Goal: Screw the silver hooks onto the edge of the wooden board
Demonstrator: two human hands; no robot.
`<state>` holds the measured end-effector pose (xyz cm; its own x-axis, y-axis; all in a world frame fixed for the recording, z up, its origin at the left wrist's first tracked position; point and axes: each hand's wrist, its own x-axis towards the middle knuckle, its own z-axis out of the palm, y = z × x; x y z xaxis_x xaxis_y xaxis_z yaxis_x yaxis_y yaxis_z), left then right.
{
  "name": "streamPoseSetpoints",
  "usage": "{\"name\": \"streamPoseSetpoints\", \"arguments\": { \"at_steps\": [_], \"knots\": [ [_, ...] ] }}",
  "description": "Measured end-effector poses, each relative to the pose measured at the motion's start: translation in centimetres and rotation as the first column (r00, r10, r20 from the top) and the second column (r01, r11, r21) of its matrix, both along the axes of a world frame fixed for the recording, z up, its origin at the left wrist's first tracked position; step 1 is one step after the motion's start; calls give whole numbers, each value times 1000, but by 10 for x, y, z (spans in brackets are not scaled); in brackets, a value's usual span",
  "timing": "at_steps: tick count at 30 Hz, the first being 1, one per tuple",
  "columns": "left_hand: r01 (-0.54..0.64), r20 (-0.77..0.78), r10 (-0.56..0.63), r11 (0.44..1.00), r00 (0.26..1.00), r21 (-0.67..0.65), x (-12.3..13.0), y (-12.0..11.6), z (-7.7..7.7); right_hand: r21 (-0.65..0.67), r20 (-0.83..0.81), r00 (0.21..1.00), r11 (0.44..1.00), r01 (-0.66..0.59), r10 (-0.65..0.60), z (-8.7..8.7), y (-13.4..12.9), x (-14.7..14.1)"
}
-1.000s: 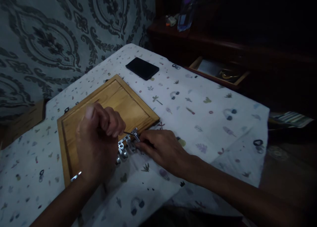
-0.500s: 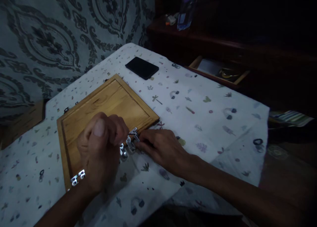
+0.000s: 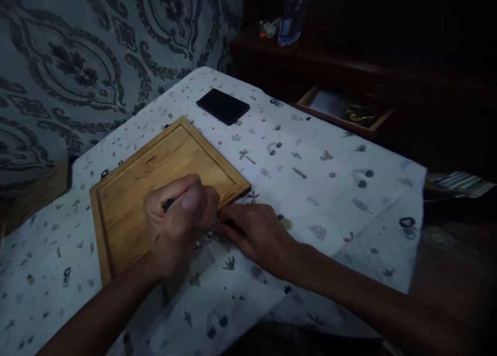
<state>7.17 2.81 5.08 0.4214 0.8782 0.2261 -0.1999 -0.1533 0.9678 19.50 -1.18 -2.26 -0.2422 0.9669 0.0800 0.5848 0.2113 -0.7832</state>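
Observation:
A framed wooden board (image 3: pixel 155 159) lies on the patterned white tablecloth (image 3: pixel 310 211). My left hand (image 3: pixel 180 224) is closed in a fist above the board's near right edge, and the dark end of something shows at the top of the grip; the rest is hidden. Just to the right, my right hand (image 3: pixel 254 234) pinches a small metal bracket (image 3: pixel 209 232) at the edge by the board's right corner. The bracket is dim and mostly covered by the fingers. Both hands are close together, nearly touching.
A black phone (image 3: pixel 223 106) lies beyond the board. Behind the table are an open drawer (image 3: pixel 345 110) and a clear bottle (image 3: pixel 290 29) on dark furniture. A cardboard piece (image 3: pixel 41 193) rests at the left by the patterned wall covering (image 3: pixel 77 66).
My left fist has moved right, closer to my right hand, and now covers most of the shiny metal pieces. The pieces at the board's lower left are out of sight. My right hand has stayed put.

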Motion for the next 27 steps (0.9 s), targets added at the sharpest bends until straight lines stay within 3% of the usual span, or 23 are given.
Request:
{"name": "streamPoseSetpoints", "arguments": {
  "at_steps": [10,14,17,22,24,27],
  "knots": [
    [197,11,-197,971,980,-135,-2,11,6,-49,-13,1000,999,-18,18,3,0,-1],
    [226,-61,-231,971,971,-82,-5,10,3,-45,-5,1000,999,-16,16,4,0,0],
    [156,-41,-157,987,987,-28,-5,12,13,-35,8,1000,999,-9,9,4,0,0],
    [-76,69,77,997,995,-13,-8,16,41,-33,26,1000,999,1,-1,2,0,-1],
    [-93,47,93,996,995,-6,-10,15,42,-34,33,999,999,3,-2,2,0,-1],
    [-84,18,85,996,996,-14,-12,11,32,-31,32,999,999,5,-4,2,1,-1]
  ]
}}
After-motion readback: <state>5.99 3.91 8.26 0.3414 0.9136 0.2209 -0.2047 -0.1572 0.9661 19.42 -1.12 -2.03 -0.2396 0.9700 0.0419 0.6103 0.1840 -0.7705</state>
